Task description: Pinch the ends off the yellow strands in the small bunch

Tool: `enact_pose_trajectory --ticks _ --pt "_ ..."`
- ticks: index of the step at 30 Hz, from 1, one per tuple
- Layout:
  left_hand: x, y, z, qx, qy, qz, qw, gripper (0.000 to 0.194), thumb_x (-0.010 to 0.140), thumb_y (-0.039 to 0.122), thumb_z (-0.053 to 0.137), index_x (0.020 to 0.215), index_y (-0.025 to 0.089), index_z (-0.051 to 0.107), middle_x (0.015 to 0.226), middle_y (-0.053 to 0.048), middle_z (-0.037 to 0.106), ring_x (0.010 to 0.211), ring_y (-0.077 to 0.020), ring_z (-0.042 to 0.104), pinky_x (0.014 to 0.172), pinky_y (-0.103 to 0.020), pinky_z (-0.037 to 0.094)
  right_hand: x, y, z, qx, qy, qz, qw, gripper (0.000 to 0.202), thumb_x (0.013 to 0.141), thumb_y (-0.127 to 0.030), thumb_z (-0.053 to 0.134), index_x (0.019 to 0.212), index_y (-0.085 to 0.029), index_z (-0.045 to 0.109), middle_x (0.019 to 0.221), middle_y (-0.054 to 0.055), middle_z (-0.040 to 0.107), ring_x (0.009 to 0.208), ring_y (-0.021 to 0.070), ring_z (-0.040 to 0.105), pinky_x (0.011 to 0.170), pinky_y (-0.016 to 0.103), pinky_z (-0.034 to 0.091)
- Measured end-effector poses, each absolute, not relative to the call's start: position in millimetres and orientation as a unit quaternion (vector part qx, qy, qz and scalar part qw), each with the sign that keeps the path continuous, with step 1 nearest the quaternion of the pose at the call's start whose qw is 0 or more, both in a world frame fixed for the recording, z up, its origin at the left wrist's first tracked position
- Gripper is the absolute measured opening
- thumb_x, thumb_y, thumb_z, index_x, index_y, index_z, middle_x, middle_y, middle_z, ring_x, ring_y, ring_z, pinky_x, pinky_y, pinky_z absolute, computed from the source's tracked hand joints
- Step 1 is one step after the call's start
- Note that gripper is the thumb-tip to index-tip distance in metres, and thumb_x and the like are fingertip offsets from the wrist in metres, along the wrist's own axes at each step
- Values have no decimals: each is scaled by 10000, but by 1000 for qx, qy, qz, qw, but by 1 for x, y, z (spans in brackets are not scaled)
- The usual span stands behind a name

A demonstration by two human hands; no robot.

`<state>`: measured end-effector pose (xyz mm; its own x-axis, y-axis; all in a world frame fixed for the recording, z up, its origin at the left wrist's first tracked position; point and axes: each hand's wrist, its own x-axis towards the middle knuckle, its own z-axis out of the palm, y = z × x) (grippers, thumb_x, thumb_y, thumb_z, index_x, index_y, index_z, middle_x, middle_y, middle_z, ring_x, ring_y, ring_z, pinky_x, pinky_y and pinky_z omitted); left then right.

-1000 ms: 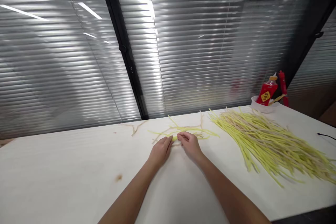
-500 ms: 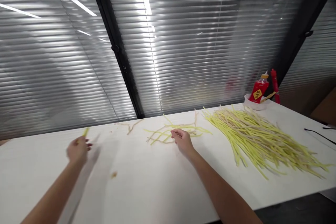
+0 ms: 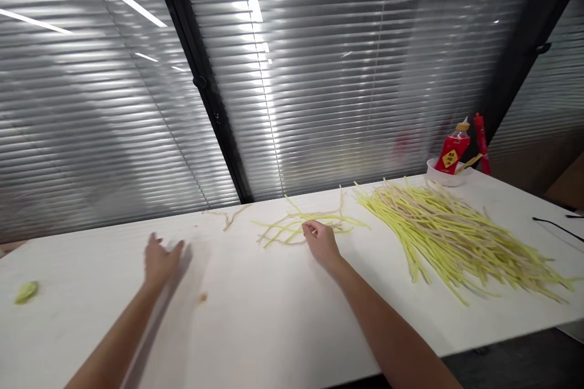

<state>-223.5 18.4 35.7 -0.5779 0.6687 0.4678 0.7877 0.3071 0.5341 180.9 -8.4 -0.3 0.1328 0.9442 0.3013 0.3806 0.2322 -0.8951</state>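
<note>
Above the white table, my left hand (image 3: 160, 260) is open, its thumb and fingers spread with nothing in them. Far to its left lies a small yellow-green bundle (image 3: 26, 292). My right hand (image 3: 323, 243) is closed in a pinch at the near side of a loose group of yellow-green and beige pipe cleaners (image 3: 280, 232). Whatever its fingertips hold, if anything, is too small to make out. A bent beige pipe cleaner (image 3: 228, 219) rests apart, between the two hands toward the back edge.
On the right spreads a large heap of yellow-green and beige pipe cleaners (image 3: 438, 231). Behind it, a red squeeze bottle (image 3: 451, 152) stands in a clear bowl (image 3: 440, 177). Dark glasses (image 3: 556, 228) lie at the right edge. A small brown bit (image 3: 203, 297) is on the table (image 3: 255, 328).
My left hand has let go of the yellow-green bundle, which now lies at the far left, and has opened and moved right. My right hand stays in nearly the same place.
</note>
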Motion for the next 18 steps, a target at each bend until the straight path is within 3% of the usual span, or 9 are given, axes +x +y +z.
enact_pose_trajectory --ticks 2,4,7,9,11,18 --pt "-164 26 31 -518 -759 -393 -32 711 697 421 601 1283 93 367 1146 -160 559 969 -277 590 791 -423 512 186 -10 3 -582 -616 218 484 269 863 -347 431 844 -217 666 768 18 674 678 152 579 588 233 384" --pt "-102 27 27 -567 -709 -416 -56 634 738 404 564 1273 105 403 1224 -174 518 1067 -289 546 859 -443 479 191 -11 5 -614 -629 166 447 248 868 -301 432 846 -224 666 807 25 673 749 162 586 622 237 377" --pt "-20 17 18 -680 -606 -410 -50 414 790 367 524 1158 179 531 1232 -117 532 1174 -275 475 960 -461 406 196 -9 4 -655 -637 116 390 218 855 -235 455 872 -226 673 900 42 660 823 170 581 661 243 374" --pt "18 9 10 -735 -548 -390 -87 296 807 335 516 1063 207 593 1156 -87 581 1121 -242 516 962 -428 410 197 -6 0 -669 -640 103 364 235 858 -202 446 904 -225 675 952 51 647 847 170 579 682 245 380" --pt "41 1 1 -754 -535 -366 -102 241 806 296 520 1004 199 620 1083 -90 609 1058 -232 553 932 -412 431 199 -2 -4 -669 -647 92 354 266 860 -159 426 928 -213 677 978 61 637 879 172 577 724 246 389" --pt "39 -10 -12 -825 -474 -301 -71 224 835 267 492 978 191 647 1129 -123 582 1076 -257 540 930 -427 427 208 11 -16 -641 -665 70 377 387 756 24 403 982 -134 675 957 103 634 942 186 564 865 244 394"
